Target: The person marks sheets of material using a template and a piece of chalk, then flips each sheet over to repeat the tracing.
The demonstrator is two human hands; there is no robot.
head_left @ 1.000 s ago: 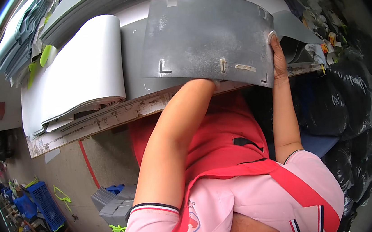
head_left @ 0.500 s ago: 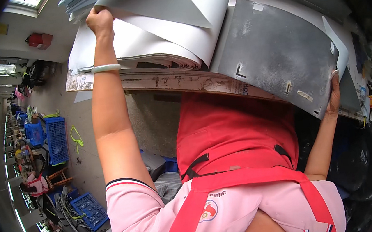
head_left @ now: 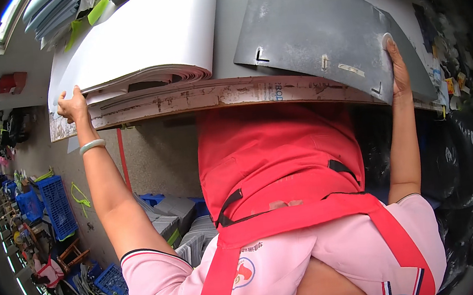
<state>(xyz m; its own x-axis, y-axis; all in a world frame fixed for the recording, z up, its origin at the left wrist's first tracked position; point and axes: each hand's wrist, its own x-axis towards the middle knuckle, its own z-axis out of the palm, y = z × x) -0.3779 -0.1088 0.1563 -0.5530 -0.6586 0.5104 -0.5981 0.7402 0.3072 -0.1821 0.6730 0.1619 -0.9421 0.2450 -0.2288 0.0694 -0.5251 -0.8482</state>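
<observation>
My left hand (head_left: 73, 105) is at the near left corner of a thick stack of folded white sheets (head_left: 144, 36), thumb and fingers apart and touching the edge. A pale bangle (head_left: 92, 146) circles that wrist. My right hand (head_left: 398, 67) is closed on the right edge of a dark grey template board (head_left: 316, 29), which has black corner marks and pale tape patches. Something small and whitish shows at its fingertips; I cannot make out what. The board lies tilted over a grey sheet (head_left: 227, 33), its near right corner overhanging the table edge (head_left: 208, 96).
Folded grey-blue material (head_left: 55, 14) with bright green strips lies at the far left. Blue crates (head_left: 57, 206) and a wooden stool (head_left: 73, 254) stand on the floor at left. Black plastic (head_left: 456, 153) bulges at right, below scraps near the table's end.
My left hand has come down and left from the raised sheet corner to the stack's near corner. The curled sheet now lies flat, white side up. My right hand keeps its hold.
</observation>
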